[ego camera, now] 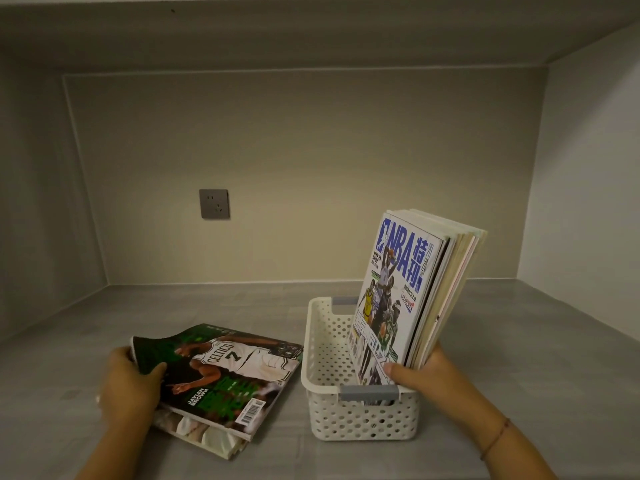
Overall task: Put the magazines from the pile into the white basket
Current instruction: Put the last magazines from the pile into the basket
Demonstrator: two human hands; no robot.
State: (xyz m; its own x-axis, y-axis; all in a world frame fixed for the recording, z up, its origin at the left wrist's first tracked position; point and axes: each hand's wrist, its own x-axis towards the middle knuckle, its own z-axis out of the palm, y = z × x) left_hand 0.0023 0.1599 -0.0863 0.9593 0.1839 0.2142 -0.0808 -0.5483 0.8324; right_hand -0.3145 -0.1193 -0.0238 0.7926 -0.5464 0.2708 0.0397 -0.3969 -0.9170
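Leftward, open room in white basket [322, 344] beside upright magazines [398, 299].

Glossy paper magazines [398, 299], perforated matt white plastic basket [360, 420], smooth grey shelf [173, 306].

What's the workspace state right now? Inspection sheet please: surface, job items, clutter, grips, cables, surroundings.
Surface: grey counter, bare around the job items.
Job's things: white basket holds upright magazines leaning right, NBA cover in front; pile lies flat left of the basket, Celtics magazine on top, at least one more beneath.
Clutter: nothing seen.
Grips: left hand has a grip on the top magazine's left edge, which curls up; right hand steadies the upright magazines at their near edge.
Cables: nothing seen.
Surroundings: alcove walls, grey wall socket on the back wall, nothing plugged in.
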